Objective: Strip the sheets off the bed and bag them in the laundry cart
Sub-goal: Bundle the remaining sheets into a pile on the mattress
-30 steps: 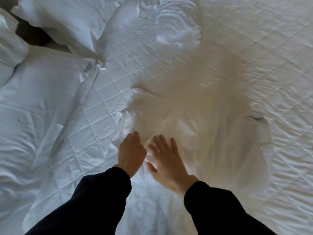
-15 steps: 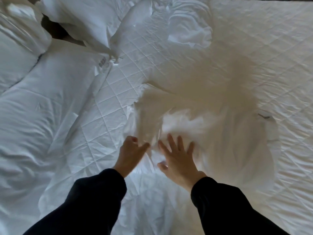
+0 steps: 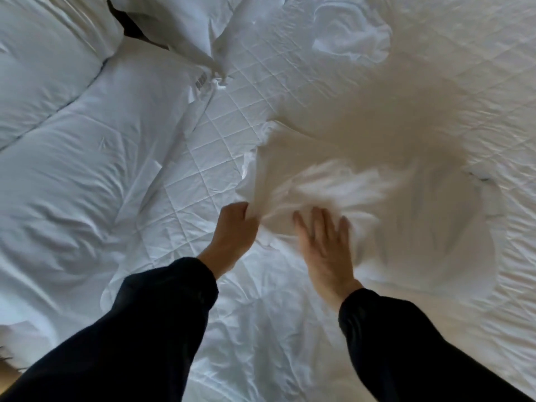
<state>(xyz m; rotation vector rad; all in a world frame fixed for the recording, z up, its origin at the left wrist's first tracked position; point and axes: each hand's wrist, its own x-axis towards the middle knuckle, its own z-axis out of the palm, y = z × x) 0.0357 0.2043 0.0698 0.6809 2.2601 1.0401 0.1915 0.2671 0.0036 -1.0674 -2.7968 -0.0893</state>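
Bottom of frame: your dark sleeves [image 3: 130, 329] come up from the lower edge over rumpled white cloth.

Centre, a little left: your left hand [image 3: 235, 227] has its fingers curled tight round a fold at the near-left edge of the loose sheet [image 3: 406, 221]. That grip looks firm.

Centre, just right of it: your right hand [image 3: 327, 248] is spread flat, fingers apart and straight, holding nothing. It is motion-blurred, so you cannot tell whether the palm presses the cloth or hangs just above it.

Past the hands: the sheet lies bunched in a heap across the middle and right of the frame, off the mattress surface but on the bed, partly in a warm-toned shadow.

Left of the heap: the quilted mattress pad [image 3: 208, 146] shows bare. It runs up to the top and across the whole right side. Judging by this, the sheet is already pulled free here.

Left third: a thick white duvet [image 3: 72, 175] is pushed aside. It has a small label [image 3: 201, 80] at its far corner.

Upper left: pillows [image 3: 43, 53], with a dark gap between them.

Top centre: a second crumpled wad of white cloth [image 3: 351, 33], well apart from the heap.

Progress, as a judgement: stripping is mostly done; gathering is under way. Left to do: bundle the heap, collect the far wad, bag it all. The laundry cart is not in view.
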